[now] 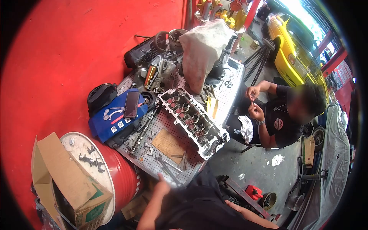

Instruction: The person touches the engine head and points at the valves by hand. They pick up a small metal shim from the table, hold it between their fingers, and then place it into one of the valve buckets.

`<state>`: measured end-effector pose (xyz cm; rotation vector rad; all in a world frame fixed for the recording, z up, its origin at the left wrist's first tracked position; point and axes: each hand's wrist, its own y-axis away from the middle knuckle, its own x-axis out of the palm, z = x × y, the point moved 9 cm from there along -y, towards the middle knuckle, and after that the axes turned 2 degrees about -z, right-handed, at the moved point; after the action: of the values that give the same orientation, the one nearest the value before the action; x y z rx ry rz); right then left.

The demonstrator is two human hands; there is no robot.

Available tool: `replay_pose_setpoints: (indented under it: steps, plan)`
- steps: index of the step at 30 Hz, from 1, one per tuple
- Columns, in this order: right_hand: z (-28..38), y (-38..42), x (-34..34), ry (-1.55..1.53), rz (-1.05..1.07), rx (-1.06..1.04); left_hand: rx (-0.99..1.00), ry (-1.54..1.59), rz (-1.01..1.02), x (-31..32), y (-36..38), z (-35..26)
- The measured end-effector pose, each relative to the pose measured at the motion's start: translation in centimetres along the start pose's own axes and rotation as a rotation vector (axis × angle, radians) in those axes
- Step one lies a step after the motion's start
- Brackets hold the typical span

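Observation:
At the near edge of the perforated metal table is my left hand, beside the wrenches; its fingers are mostly unclear. My right hand is low against my dark clothing, and its fingers cannot be made out well. A cylinder head lies diagonally across the table. Left of it are a camshaft, a brown board and small metal parts. A hammer lies near the wrenches. A phone rests on a blue box.
A co-worker sits to the right, both hands raised together. A red drum and a cardboard box stand at lower left. A cloth-covered object is at the table's back. A red jack and a yellow car are on the right.

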<state>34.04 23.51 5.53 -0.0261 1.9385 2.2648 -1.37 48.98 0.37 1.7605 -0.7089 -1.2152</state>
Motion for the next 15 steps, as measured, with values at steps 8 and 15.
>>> replay_pose_setpoints:
  steps: [8,15]
  plan:
    - [19.3,-5.2,-1.1,-0.651,-0.307,-0.236,-0.295,1.267,-0.447,1.0,-8.1,12.5]
    - [28.4,-9.0,5.3,-1.169,-0.574,-0.007,-0.625,1.702,-0.398,-2.7,-9.7,10.5]
